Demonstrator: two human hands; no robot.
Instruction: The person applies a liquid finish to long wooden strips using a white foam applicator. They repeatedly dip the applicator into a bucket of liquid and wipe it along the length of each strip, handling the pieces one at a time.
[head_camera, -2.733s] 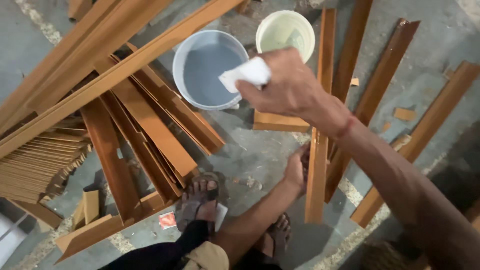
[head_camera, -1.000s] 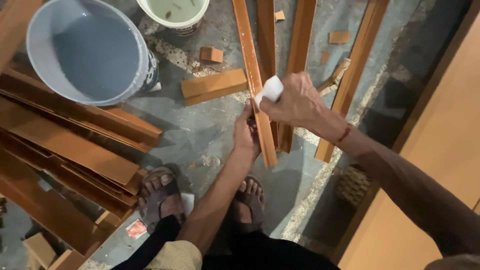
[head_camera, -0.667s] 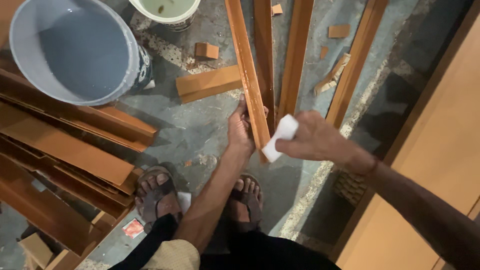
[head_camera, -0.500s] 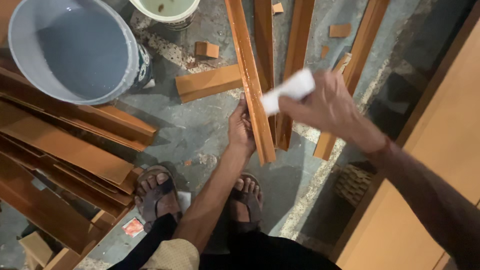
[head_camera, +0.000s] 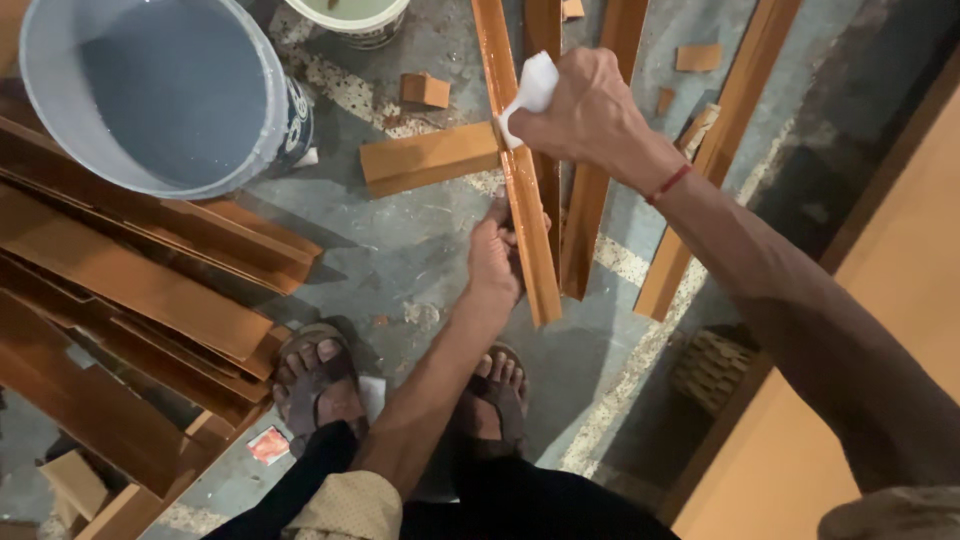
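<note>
A long, narrow brown wooden strip (head_camera: 522, 190) lies tilted over the concrete floor, its near end by my feet. My left hand (head_camera: 497, 262) grips that near end from the left side. My right hand (head_camera: 588, 112) is shut on a white cloth pad (head_camera: 530, 92) and presses it against the strip's glossy upper face, about halfway up the visible length. A red thread circles my right wrist.
A big grey bucket (head_camera: 160, 95) of liquid stands upper left, a smaller pale bucket (head_camera: 352, 15) behind it. Stacked brown boards (head_camera: 150, 290) fill the left. More strips (head_camera: 720, 150) lean right; a short block (head_camera: 428, 158) and offcuts lie on the floor. A tan panel (head_camera: 880, 340) borders the right.
My right hand with the white pad has slid up the strip, away from me, after a stroke toward its near end. My left hand has kept its hold on the strip.
</note>
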